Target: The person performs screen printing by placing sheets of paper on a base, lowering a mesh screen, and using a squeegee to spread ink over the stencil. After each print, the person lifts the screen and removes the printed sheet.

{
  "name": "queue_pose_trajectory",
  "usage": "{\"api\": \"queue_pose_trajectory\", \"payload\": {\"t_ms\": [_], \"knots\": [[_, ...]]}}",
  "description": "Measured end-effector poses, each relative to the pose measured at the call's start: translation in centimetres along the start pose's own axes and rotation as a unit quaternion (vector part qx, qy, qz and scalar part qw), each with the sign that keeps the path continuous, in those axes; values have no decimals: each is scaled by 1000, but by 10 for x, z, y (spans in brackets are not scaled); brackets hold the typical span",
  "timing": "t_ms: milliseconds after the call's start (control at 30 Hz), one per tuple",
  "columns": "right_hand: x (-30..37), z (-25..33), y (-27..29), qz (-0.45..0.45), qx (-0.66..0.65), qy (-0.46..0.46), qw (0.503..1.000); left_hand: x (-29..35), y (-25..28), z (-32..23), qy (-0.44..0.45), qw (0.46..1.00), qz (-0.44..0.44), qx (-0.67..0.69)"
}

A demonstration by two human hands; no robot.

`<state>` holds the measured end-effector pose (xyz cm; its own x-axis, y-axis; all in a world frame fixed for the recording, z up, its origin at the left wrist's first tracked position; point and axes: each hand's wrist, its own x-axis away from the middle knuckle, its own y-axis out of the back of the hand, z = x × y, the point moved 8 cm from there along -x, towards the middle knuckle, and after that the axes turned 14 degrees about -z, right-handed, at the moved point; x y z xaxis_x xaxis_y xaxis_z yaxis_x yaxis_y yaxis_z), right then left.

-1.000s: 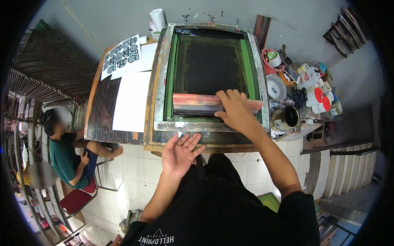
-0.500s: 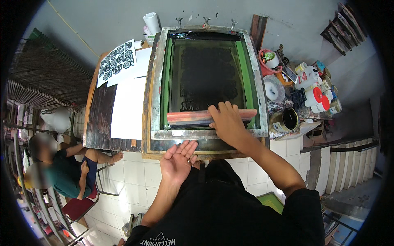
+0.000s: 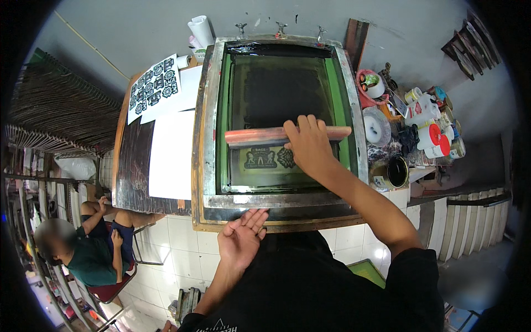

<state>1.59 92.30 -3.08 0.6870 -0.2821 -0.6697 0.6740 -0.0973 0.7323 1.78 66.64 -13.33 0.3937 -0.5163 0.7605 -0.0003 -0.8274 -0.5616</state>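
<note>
Grey wall; upper left, one emblem-printed sheet; top centre, three fittings; mid-frame, right hand grips one squeegee, left hand open below.

Ahead of the bare right hand's grip, the flat dark mesh lies unobstructed. The long red-and-grey squeegee bars the way sideways, and the raised grey metal frame hems both flanks. Behind the grip, the palm-up bare left hand occupies room beside the frame's near bar.
</note>
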Motion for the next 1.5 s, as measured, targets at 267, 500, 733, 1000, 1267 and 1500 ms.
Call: {"api": "queue_pose_trajectory", "payload": {"t_ms": [267, 500, 733, 1000, 1267, 1500], "knots": [[-56, -43, -33, -8, 11, 8, 1000, 1, 0, -1, 8, 999, -25, -25], [-111, -85, -69, -2, 25, 6, 1000, 0, 6, -1, 20, 998, -56, 2], [-162, -127, -99, -34, 31, 29, 999, -2, 12, 2, 20, 997, -65, 25], [-189, -154, -120, 50, 19, 0, 999, -1, 8, 3, 6, 995, -86, 42], [-215, -171, -126, 136, -50, -66, 987, 0, 6, 3, -10, 997, -64, 53], [-211, -181, -120, 107, -62, -66, 990, 3, 2, 3, -22, 997, -57, 37]]}}
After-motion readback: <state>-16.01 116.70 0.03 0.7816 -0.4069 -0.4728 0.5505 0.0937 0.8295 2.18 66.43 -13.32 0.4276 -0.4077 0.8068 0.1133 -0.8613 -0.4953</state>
